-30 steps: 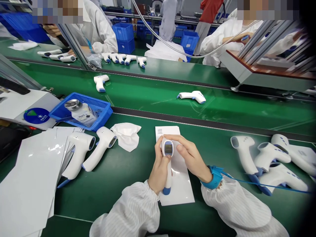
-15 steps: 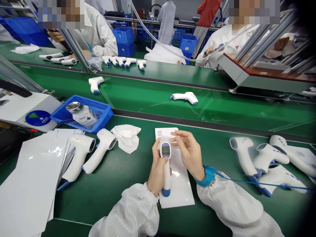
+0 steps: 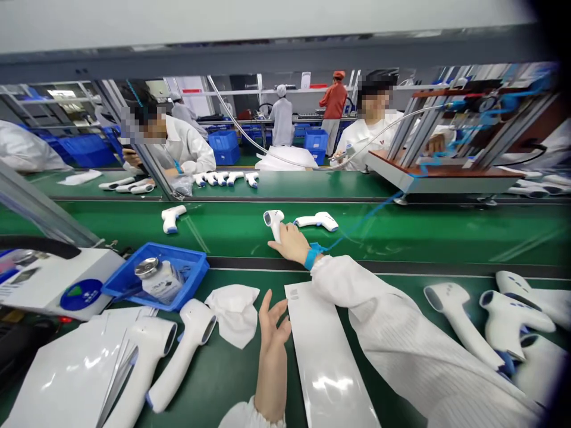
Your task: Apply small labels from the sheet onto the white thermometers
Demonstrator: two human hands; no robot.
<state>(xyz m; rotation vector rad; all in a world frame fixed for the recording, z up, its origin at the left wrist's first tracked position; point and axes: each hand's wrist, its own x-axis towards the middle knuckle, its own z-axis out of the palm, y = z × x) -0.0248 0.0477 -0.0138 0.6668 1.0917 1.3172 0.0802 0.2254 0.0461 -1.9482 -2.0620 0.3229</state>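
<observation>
My right hand (image 3: 292,242) reaches out over the green belt, its fingers around the handle of a white infrared thermometer (image 3: 273,219). A second thermometer (image 3: 319,221) lies on the belt just right of it. My left hand (image 3: 274,324) is held above the bench, palm turned up, fingers apart, with nothing in it. Between my arms lies a long white glossy sheet (image 3: 330,351) with small print at its top. Left of my left hand sits a crumpled white cloth (image 3: 235,312). Two more thermometers (image 3: 185,345) rest farther left, partly over a stack of white sheets (image 3: 66,368).
A blue tray (image 3: 196,279) holds a metal-topped bottle. Several thermometers (image 3: 455,312) lie at the right. Another thermometer (image 3: 172,219) is on the belt at left. A fixture with metal posts (image 3: 446,178) stands beyond the belt, where co-workers sit. A blue cord trails from my right wrist.
The thermometer left my left hand and is now in my right hand over the belt. My left hand has opened and moved left. The view has tilted up.
</observation>
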